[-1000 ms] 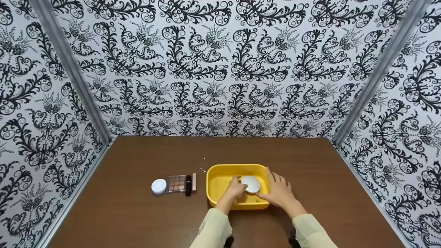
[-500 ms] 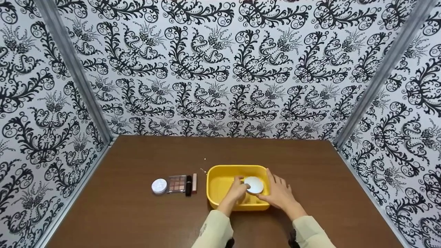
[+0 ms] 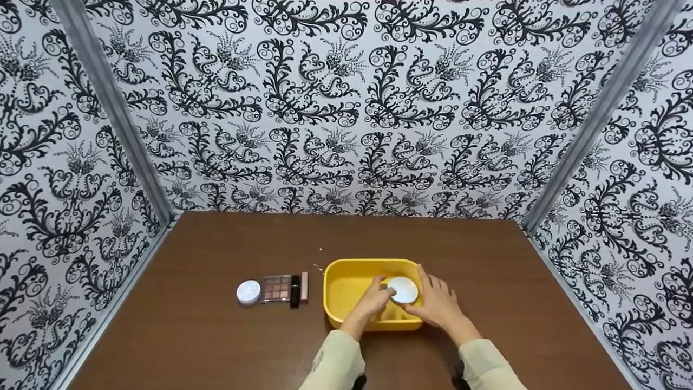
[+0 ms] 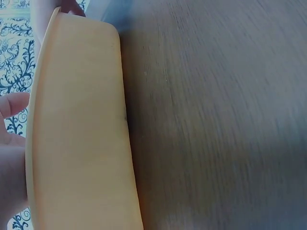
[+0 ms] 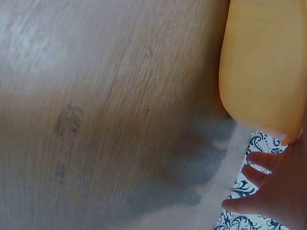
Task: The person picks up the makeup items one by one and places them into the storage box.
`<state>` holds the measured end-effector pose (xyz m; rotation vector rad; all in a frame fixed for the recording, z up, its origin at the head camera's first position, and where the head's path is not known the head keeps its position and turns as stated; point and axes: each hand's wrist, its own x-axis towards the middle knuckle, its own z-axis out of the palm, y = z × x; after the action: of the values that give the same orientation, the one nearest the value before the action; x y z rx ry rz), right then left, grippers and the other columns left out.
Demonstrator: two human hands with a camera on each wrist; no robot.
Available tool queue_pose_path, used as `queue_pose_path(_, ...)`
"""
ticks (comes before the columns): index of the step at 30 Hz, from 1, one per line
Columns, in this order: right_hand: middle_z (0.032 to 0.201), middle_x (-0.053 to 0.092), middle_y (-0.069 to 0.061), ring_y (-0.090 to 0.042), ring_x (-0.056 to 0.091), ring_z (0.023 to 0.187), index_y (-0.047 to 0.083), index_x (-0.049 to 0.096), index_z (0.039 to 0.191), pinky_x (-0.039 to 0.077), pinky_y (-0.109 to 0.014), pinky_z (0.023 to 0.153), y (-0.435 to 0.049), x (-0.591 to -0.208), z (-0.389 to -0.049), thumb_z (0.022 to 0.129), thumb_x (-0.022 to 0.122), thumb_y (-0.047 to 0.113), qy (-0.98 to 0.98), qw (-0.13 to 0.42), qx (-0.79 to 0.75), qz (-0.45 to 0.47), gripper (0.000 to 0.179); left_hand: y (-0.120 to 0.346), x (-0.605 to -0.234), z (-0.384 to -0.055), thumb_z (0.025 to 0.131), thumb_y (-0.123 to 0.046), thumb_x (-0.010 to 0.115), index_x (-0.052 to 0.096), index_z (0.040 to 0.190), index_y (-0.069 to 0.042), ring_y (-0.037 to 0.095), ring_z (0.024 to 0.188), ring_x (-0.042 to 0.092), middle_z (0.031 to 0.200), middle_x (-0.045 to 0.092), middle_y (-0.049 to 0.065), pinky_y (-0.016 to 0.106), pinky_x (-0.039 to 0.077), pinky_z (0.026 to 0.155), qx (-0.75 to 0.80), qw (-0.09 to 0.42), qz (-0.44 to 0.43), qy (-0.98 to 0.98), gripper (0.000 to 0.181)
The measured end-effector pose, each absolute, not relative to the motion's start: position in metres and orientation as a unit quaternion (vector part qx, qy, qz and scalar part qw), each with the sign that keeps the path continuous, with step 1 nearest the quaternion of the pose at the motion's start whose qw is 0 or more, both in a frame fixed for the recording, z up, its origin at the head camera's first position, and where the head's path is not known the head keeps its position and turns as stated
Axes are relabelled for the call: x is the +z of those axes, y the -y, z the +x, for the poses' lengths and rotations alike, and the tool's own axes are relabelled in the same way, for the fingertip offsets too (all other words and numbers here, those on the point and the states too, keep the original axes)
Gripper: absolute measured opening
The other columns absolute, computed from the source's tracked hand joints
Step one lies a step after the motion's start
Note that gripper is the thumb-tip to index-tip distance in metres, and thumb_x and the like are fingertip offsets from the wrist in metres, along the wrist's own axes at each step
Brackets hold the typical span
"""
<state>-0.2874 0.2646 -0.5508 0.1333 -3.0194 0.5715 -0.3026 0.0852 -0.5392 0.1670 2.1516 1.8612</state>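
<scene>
In the head view my left hand (image 3: 373, 300) reaches into a yellow plastic tub (image 3: 346, 324). Its thumb and fingers pinch the left edge of a round white-topped case (image 3: 404, 291), which sits tilted near the tub's right end. My right hand (image 3: 439, 303) rests at the tub's right side, thumb over the rim and fingers spread along the outside. Straight, parted fingers of this right hand (image 5: 273, 187) show beyond the tub wall (image 5: 268, 62) in the right wrist view. From the left wrist, the tub wall (image 4: 79, 120) hides the case.
Left of the tub stand a round white jar (image 3: 249, 292), an eyeshadow palette (image 3: 277, 289), a black lipstick-like tube (image 3: 295, 292) and a pink tube (image 3: 304, 288) in a row. They lie on a brown wooden table (image 3: 216, 346). Patterned walls (image 3: 335, 108) enclose its back and sides.
My left hand has moved slightly right inside the tub, and the round case has shifted right with it, towards my right hand. The right hand has stayed at the rim.
</scene>
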Motion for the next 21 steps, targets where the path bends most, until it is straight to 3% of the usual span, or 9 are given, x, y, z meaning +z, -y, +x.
queue_pose_path(3,0.148,0.044,-0.026,-0.05,0.04,0.135,0.009,0.021,0.159,0.028,-0.078,0.106,-0.264,-0.551,-0.288,0.078,0.078,0.052,0.98,0.035,0.189,0.043,0.108,-0.084,-0.537,-0.301,0.091,-0.013,0.057,0.039,0.143,0.008,0.037,0.12,0.057,0.142,0.049,0.035,0.043,0.05,0.098,0.63,0.136,0.066,-0.762,0.058)
queue_pose_path(7,0.149,0.044,-0.025,-0.05,0.039,0.136,0.009,0.022,0.159,0.027,-0.077,0.107,-0.264,-0.55,-0.287,0.078,0.078,0.052,0.98,0.032,0.193,0.039,0.107,-0.083,-0.533,-0.298,0.093,-0.017,0.059,0.041,0.142,0.006,0.044,0.134,0.049,0.143,0.049,0.033,0.053,0.041,0.111,0.589,0.131,0.094,-0.791,0.057)
queue_pose_path(21,0.15,0.042,-0.026,-0.05,0.038,0.137,0.008,0.02,0.159,0.026,-0.078,0.107,-0.264,-0.547,-0.285,0.079,0.076,0.055,0.979,0.028,0.195,0.043,0.109,-0.063,-0.508,-0.293,0.097,-0.021,0.058,0.048,0.14,0.004,0.042,0.127,0.056,0.146,0.05,0.026,0.052,0.047,0.105,0.548,0.109,0.171,-0.811,0.051)
